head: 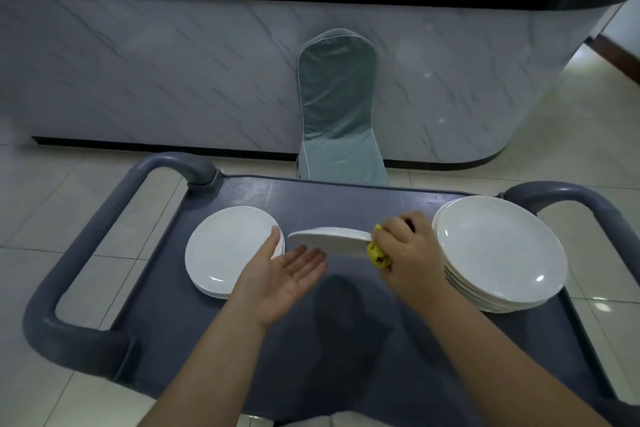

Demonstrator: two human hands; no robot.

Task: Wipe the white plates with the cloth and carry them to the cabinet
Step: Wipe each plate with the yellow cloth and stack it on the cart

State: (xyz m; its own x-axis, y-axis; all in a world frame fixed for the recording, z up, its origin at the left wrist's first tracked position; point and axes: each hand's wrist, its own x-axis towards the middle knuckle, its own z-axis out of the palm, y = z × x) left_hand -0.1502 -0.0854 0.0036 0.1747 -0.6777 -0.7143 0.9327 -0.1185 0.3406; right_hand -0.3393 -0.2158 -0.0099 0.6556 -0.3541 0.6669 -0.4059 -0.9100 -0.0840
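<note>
White plate [329, 240] hangs above the middle of the grey cart [242, 340], between the cart's left pile [225, 250] and its taller right pile [498, 253]. The right hand [408, 250] pinches the plate's right rim through the yellow cloth [379, 257]. The left hand [287, 274] lies spread, palm up, under its left end, perhaps not touching. Wiping is in hand. Nearly edge-on, the plate's long axis runs left to right across the cart, underside toward the person. Next, the free hand must steady the rim.
</note>
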